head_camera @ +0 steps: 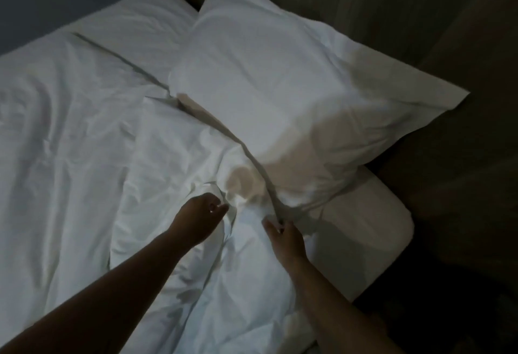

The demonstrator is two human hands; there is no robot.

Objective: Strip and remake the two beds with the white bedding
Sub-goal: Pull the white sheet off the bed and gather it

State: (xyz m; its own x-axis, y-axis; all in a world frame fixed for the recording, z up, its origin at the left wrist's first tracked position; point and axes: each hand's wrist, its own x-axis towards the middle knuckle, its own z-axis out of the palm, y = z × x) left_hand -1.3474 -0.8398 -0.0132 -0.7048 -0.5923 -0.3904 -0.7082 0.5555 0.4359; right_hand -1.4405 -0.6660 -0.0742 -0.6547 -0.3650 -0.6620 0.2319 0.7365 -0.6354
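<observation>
Two grips secure the duvet (pixel 173 157) beside the pillow (pixel 266 73): left hand (pixel 200 215) bunches a fold, right hand (pixel 283 237) pinches the hem, presumably for straightening.

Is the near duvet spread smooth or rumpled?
Rumpled: the duvet is creased and bunched below the pillow, where the left hand and right hand each pinch a fold.

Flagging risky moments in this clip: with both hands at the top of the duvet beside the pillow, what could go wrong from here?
1. The pillow lies against the top edge of the duvet, which the right hand pinches; pulling there could drag the pillow askew.
2. The left hand is at a bunched fold; an uneven tug may leave the duvet creased.
3. The dim light could hide remaining wrinkles.
</observation>
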